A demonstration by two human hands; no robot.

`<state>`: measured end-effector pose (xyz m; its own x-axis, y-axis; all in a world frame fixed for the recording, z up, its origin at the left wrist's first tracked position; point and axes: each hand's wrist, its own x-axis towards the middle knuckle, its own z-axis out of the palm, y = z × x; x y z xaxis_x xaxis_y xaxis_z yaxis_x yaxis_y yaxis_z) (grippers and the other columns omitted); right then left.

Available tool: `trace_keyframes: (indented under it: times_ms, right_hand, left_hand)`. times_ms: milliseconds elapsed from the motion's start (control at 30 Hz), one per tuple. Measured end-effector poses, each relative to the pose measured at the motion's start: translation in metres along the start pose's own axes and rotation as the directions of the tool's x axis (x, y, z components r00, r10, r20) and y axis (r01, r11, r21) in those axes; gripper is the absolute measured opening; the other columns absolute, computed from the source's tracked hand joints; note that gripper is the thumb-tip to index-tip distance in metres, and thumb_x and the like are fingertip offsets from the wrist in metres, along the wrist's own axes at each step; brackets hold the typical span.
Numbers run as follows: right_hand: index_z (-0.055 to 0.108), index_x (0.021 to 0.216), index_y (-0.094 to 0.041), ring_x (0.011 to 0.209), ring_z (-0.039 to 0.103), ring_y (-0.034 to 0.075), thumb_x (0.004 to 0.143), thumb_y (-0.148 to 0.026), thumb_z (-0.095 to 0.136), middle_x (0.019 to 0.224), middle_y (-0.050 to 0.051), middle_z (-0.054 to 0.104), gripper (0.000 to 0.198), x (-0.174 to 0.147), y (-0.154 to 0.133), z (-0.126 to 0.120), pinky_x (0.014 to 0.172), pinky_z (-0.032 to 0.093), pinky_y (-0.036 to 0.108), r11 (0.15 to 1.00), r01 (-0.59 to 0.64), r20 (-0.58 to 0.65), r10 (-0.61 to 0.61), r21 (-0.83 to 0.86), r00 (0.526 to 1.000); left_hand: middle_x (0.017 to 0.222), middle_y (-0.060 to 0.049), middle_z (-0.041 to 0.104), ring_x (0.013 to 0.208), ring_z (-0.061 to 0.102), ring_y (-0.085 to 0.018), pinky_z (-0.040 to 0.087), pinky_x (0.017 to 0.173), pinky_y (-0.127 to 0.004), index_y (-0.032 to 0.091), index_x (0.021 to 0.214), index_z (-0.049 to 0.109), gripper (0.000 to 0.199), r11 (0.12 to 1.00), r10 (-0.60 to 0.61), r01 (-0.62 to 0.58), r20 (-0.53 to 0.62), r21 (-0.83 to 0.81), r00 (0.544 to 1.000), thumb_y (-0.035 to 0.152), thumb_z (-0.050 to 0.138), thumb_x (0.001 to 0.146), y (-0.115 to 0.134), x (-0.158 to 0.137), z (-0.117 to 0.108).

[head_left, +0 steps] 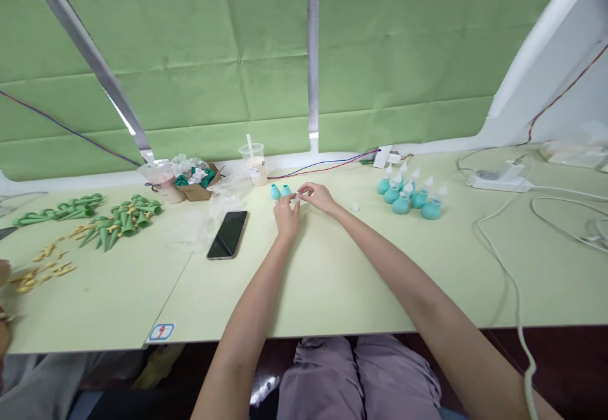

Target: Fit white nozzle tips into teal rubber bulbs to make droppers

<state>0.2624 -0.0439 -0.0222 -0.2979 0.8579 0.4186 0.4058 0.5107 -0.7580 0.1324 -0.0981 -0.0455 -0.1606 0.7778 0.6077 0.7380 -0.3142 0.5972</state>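
Note:
My left hand and my right hand meet fingertip to fingertip above the middle of the table. Both have bent, pinching fingers around something small and pale, too small to name. Just behind my left fingers stand two small teal bulb-shaped pieces with open necks. A small white piece lies to the right of my right hand. Farther right, several teal bulbs with clear pointed tips stand upright in a cluster.
A black phone lies left of my forearms. Behind it are a lidless-looking drink cup with straw, crumpled clear plastic and a small cardboard box. Green cone-shaped pieces lie far left. A power strip with cables sits right.

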Motion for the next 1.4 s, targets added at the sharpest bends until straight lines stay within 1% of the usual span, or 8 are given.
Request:
trace_keyframes:
  times_ms: [100, 233, 333, 433, 567, 667, 1067, 1400]
  right_hand:
    - [0.064, 0.091, -0.018, 0.079, 0.061, 0.013, 0.069, -0.033, 0.065, 0.092, 0.005, 0.069, 0.027, -0.005, 0.011, -0.008, 0.074, 0.044, 0.027, 0.961, -0.054, 0.049, 0.042, 0.272, 0.998]
    - [0.064, 0.088, -0.016, 0.072, 0.061, 0.013, 0.065, -0.035, 0.068, 0.092, 0.006, 0.069, 0.030, -0.010, 0.016, -0.014, 0.067, 0.046, 0.025, 0.918, -0.111, 0.090, 0.082, 0.380, 0.993]
    - [0.065, 0.095, -0.018, 0.072, 0.061, 0.012, 0.074, -0.034, 0.062, 0.088, 0.004, 0.070, 0.026, -0.009, 0.016, -0.019, 0.069, 0.047, 0.025, 0.954, -0.140, 0.103, 0.117, 0.265, 0.988]
    - [0.065, 0.098, -0.022, 0.083, 0.061, 0.014, 0.083, -0.026, 0.052, 0.092, 0.001, 0.070, 0.020, -0.005, 0.015, -0.026, 0.076, 0.046, 0.027, 0.983, -0.166, -0.031, 0.164, -0.072, 0.986]
    - [0.065, 0.104, -0.024, 0.097, 0.059, 0.019, 0.081, -0.009, 0.048, 0.104, 0.004, 0.066, 0.032, 0.002, 0.017, -0.028, 0.081, 0.043, 0.030, 0.825, -0.170, -0.098, 0.139, -0.539, 0.985]
    - [0.065, 0.109, -0.023, 0.102, 0.056, 0.022, 0.081, -0.009, 0.048, 0.111, 0.008, 0.062, 0.035, 0.005, 0.021, -0.023, 0.081, 0.042, 0.031, 0.710, -0.130, -0.033, 0.148, -0.692, 0.988]
    - [0.072, 0.088, -0.022, 0.095, 0.053, 0.021, 0.081, -0.020, 0.060, 0.098, 0.006, 0.067, 0.014, 0.012, 0.041, -0.014, 0.078, 0.036, 0.030, 0.691, -0.006, 0.016, 0.025, -0.723, 1.000]
    - [0.068, 0.082, -0.019, 0.096, 0.051, 0.022, 0.083, -0.020, 0.058, 0.093, 0.008, 0.066, 0.011, 0.020, 0.043, -0.003, 0.076, 0.036, 0.031, 0.677, -0.026, 0.010, 0.048, -0.735, 0.999]
  left_hand:
    - [0.095, -0.008, 0.067, 0.084, 0.059, -0.020, 0.044, 0.079, -0.037, 0.019, 0.111, 0.057, 0.031, 0.994, 0.019, -0.015, 0.034, -0.111, 0.999, 0.024, 0.058, 0.080, -0.003, 0.001, 0.004]
    - [0.087, -0.006, 0.068, 0.078, 0.058, -0.019, 0.044, 0.077, -0.035, 0.019, 0.100, 0.065, 0.026, 0.993, -0.024, 0.034, 0.096, -0.112, 0.995, 0.027, 0.062, 0.076, -0.002, 0.003, 0.005]
    - [0.086, -0.004, 0.068, 0.075, 0.058, -0.016, 0.043, 0.076, -0.031, 0.019, 0.098, 0.066, 0.025, 0.988, -0.087, 0.100, 0.106, -0.120, 0.991, 0.029, 0.060, 0.077, 0.001, 0.004, 0.003]
    - [0.084, -0.004, 0.067, 0.074, 0.057, -0.015, 0.043, 0.074, -0.029, 0.017, 0.098, 0.066, 0.025, 0.979, -0.131, 0.148, 0.124, -0.137, 0.984, 0.029, 0.058, 0.077, 0.004, 0.004, 0.001]
    - [0.083, -0.003, 0.066, 0.072, 0.056, -0.015, 0.042, 0.071, -0.028, 0.017, 0.101, 0.062, 0.026, 0.969, -0.127, 0.158, 0.163, -0.189, 0.978, 0.026, 0.057, 0.077, 0.004, 0.002, 0.002]
    - [0.084, -0.003, 0.065, 0.072, 0.056, -0.015, 0.041, 0.069, -0.027, 0.017, 0.100, 0.058, 0.025, 0.963, -0.113, 0.147, 0.154, -0.227, 0.982, 0.026, 0.058, 0.077, 0.002, 0.001, 0.002]
    - [0.085, -0.003, 0.065, 0.069, 0.056, -0.013, 0.042, 0.067, -0.026, 0.018, 0.090, 0.058, 0.017, 0.946, -0.124, 0.171, 0.181, -0.277, 0.976, 0.026, 0.060, 0.075, -0.002, 0.002, 0.008]
    - [0.085, -0.003, 0.066, 0.071, 0.057, -0.013, 0.043, 0.069, -0.026, 0.019, 0.091, 0.059, 0.017, 0.951, -0.101, 0.151, 0.191, -0.271, 0.976, 0.025, 0.061, 0.075, -0.006, 0.002, 0.011]
